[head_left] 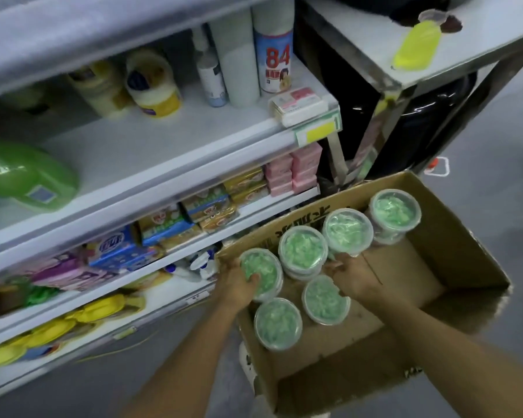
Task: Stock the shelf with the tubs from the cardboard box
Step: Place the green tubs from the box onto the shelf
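Six clear tubs of green stuff stood upright in the cardboard box point(453, 236) on the floor, lids up, beside the shelf point(163, 146).

The left hand point(239, 285) was on the tub at the box's left corner point(261, 274). Its fingers point(252, 280) curled over the lid and rim, grasping that tub. The tub was right under the hand, so the next move was likely straight up and then left, since the shelf stood just to the left of the box.

The right hand point(352, 274) reached in between the tub in the middle of the back row point(347, 230) and the near tub on the right point(326, 299). Its fingers pointed at the back tub and seemed to touch its side, but the view was blurry there, so I could not tell if they held it or were loose.

The other tubs were the second in the back row point(303, 251), the far right one point(394, 213), and the nearest one point(277, 323). The left hand was nearer the shelf, so its tub would probably go first. The middle shelf had a bare white space by a green bottle point(27, 179).
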`<move>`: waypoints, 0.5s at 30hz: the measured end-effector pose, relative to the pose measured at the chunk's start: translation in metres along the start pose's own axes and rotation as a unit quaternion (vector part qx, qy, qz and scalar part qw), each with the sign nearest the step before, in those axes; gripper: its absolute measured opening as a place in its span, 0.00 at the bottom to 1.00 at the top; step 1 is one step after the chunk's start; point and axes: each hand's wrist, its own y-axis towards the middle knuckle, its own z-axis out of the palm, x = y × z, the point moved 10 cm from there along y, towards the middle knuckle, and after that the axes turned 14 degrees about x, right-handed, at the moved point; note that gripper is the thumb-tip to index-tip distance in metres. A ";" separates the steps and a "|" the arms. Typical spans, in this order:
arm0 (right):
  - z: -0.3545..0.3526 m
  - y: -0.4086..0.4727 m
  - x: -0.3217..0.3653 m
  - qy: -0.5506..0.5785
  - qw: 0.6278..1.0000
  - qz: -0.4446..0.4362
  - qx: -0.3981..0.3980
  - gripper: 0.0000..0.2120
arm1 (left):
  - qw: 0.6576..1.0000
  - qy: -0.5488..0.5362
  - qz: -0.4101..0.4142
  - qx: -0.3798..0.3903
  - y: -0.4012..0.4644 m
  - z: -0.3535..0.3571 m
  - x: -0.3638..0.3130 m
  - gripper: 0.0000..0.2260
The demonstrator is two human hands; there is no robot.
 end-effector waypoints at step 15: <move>0.001 0.047 -0.009 0.201 0.976 0.078 -0.034 0.05 | 0.998 0.017 -0.065 0.000 0.044 -0.006 0.004 0.15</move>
